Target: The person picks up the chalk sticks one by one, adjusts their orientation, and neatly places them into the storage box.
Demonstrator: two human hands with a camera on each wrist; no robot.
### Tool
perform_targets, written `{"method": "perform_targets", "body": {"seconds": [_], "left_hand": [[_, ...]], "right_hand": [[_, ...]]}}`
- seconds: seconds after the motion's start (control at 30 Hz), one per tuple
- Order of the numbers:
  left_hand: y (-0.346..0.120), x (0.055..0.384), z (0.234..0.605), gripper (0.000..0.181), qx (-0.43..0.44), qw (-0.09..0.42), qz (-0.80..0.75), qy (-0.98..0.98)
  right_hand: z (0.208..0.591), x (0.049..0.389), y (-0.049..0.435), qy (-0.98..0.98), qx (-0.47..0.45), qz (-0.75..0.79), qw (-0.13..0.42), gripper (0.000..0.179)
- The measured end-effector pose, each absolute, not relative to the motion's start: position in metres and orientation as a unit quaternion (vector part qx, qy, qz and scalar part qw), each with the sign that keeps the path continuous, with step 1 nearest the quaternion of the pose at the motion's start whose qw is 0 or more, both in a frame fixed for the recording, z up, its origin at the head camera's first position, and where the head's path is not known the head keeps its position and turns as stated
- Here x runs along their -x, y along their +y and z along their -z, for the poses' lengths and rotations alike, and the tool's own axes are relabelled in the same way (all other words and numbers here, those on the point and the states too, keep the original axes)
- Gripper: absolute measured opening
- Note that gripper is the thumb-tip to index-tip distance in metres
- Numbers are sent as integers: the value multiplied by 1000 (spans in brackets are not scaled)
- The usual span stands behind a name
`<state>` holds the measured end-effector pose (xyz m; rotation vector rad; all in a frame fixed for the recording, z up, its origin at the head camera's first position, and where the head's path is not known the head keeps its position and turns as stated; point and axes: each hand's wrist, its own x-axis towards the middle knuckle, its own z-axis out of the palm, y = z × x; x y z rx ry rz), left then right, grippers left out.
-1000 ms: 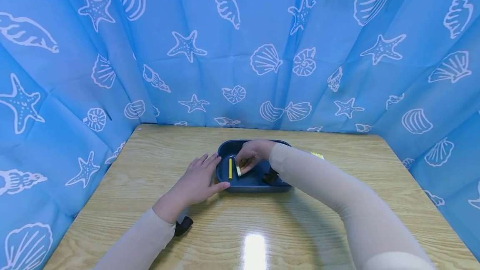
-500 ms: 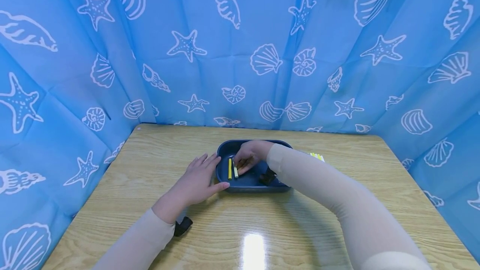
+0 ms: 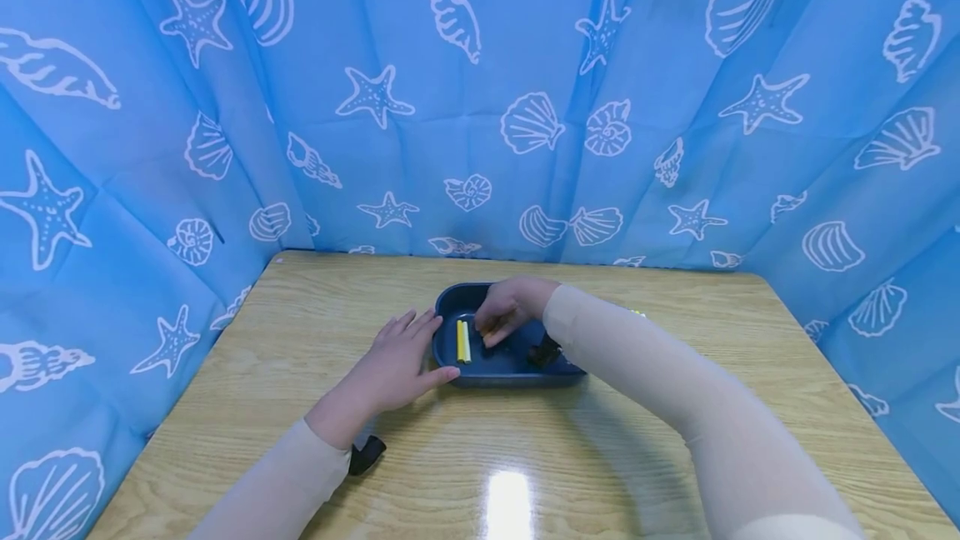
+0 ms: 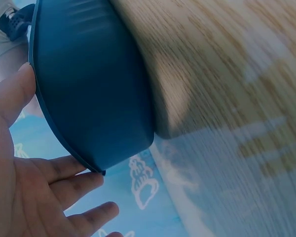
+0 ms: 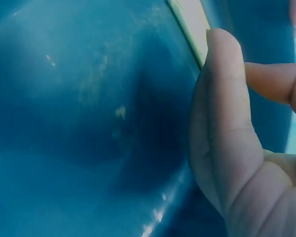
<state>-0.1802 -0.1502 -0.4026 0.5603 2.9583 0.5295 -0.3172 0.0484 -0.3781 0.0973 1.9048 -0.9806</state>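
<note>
Inside a dark blue basin [image 3: 517,377], a yellow chalk stick [image 3: 461,342] and a pale chalk stick [image 3: 467,343] lie side by side near the left end. My right hand [image 3: 510,311] reaches into the basin just right of them, with nothing visible in its fingers. In the right wrist view, part of the pale chalk stick [image 5: 191,27] shows beyond the extended fingers. My left hand [image 3: 393,365] rests spread against the basin's left end. The left wrist view has its thumb and fingertips touching the rim; the palm [image 4: 34,202] faces the camera.
The basin stands on a wooden table [image 3: 375,273] with a shell-patterned blue curtain [image 3: 480,148] behind and at both sides. Beyond the right forearm, a bit of some yellow and white sticks [image 3: 637,313] shows, mostly hidden.
The pale chalk stick has moved left against the yellow one, and my right hand has let go of it and drawn slightly right. My left hand has stayed in place.
</note>
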Motion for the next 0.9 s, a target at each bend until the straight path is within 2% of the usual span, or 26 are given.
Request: {"method": "perform_targets", "body": {"seconds": [0.17,0.43,0.7,0.9], "left_hand": [[-150,180,403,89,-183,43,-170,967],[-149,180,403,88,-182,37,-164,969],[-150,178,402,88,-181,35,-165,969],[-149,177,401,88,-184,32,-163,969]], "right_hand": [[366,313,63,780,-14,412,471,25],[339,302,87,767,-7,455,452,51],[313,288,114,789,63,445,419,23],[302,280,132,802,83,445,389,25]]}}
